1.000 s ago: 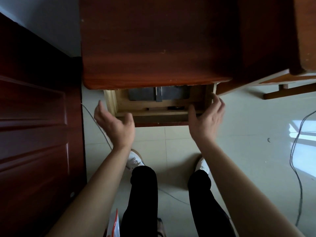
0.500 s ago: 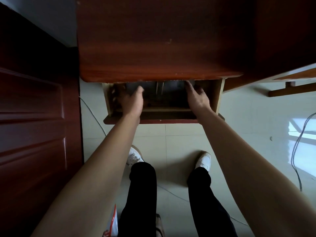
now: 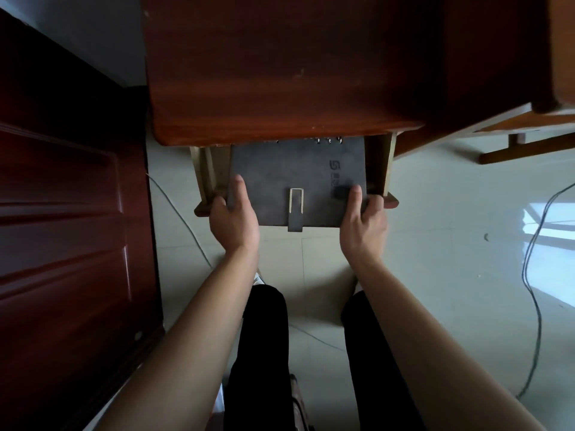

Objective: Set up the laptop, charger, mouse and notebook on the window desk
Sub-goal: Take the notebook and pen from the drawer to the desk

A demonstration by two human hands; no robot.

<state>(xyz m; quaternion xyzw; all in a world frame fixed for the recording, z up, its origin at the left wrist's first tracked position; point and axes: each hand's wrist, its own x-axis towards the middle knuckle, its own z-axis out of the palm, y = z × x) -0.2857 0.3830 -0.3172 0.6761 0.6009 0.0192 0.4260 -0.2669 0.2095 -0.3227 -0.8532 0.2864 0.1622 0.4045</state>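
Note:
A dark grey ring-bound notebook point(image 3: 295, 169) with a clasp strap and an embossed logo is held over the open wooden drawer point(image 3: 205, 181) under the reddish-brown desk top point(image 3: 273, 73). Its far edge with metal rings is just below the desk's front edge. My left hand point(image 3: 233, 219) grips its near left corner, thumb on the cover. My right hand point(image 3: 362, 222) grips its near right corner the same way. No laptop, charger or mouse is visible.
A dark wooden door point(image 3: 62, 228) stands close on the left. Pale floor tiles lie below, with a thin white cable point(image 3: 180, 219) on the left and a dark cable point(image 3: 532, 290) on the right. A wooden furniture frame point(image 3: 525, 147) is at right.
Both hands went from open in front of the drawer into it, then took hold of the notebook and drew it toward me, out of the drawer.

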